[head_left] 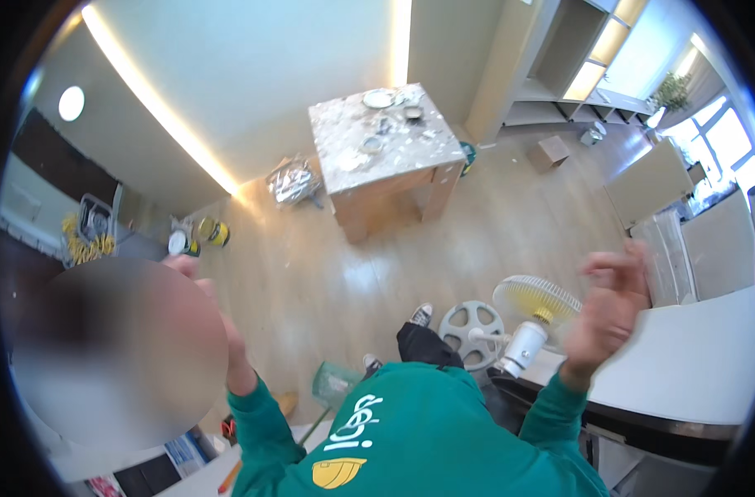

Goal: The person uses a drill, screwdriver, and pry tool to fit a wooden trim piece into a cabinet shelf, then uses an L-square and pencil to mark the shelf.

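Note:
Both my arms are raised in green sleeves, apart from each other. My left hand (235,352) is largely hidden behind a blurred round patch; only its edge and some fingertips show, and what it may hold cannot be made out. My right hand (605,319) is lifted on the right, its fingers loosely bent and apart, with nothing seen in it. Nearest to it in the picture is a white standing fan (526,344) with a yellow hub and a round grey base (472,335). A white curved tabletop (692,364) lies beside and below that hand.
Ahead stands a paint-splattered work table (344,157) with small containers on it. A foil-like bag (293,180) and yellow-and-black tins (214,231) sit on the wood floor. A cardboard box (549,152) lies near the shelving (543,112). A translucent green bin (336,383) stands by my feet.

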A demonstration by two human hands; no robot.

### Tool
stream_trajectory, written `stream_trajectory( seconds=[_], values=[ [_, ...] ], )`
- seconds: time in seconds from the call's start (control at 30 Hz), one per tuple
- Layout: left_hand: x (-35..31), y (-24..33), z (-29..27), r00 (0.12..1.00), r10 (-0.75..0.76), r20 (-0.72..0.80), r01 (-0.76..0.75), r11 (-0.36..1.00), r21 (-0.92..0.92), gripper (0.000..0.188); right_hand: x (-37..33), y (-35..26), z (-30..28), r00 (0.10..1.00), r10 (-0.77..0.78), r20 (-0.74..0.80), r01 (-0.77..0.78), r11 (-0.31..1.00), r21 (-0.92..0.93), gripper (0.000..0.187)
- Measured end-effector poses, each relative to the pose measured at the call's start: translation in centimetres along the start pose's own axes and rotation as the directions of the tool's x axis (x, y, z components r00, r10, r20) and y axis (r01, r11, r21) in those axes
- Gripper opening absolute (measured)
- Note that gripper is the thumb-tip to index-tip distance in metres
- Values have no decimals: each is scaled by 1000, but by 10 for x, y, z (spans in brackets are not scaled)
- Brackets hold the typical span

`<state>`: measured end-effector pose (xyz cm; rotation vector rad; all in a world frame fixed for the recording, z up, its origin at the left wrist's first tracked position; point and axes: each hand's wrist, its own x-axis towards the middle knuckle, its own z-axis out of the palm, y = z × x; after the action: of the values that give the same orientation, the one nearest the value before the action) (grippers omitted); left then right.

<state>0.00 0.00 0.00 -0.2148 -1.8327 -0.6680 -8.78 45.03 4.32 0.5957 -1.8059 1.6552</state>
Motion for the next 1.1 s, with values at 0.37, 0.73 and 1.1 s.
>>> stream_trajectory(
  seconds=[0.37, 0.73, 1.1],
  values=[
    [-461, -122, 64, -698, -382, 606, 518, 315, 795, 62, -200, 309, -6, 167, 860, 482, -608, 475, -636, 50],
    [-446, -196, 162, -602, -345, 720, 706, 190, 682, 51, -161, 342, -11, 36, 853, 520, -537, 455, -710, 46],
    [-344, -279, 451, -541, -548, 638, 779, -39, 626, 30, -174, 466, -44, 125, 854, 505, -857, 349, -378, 43]
  ],
)
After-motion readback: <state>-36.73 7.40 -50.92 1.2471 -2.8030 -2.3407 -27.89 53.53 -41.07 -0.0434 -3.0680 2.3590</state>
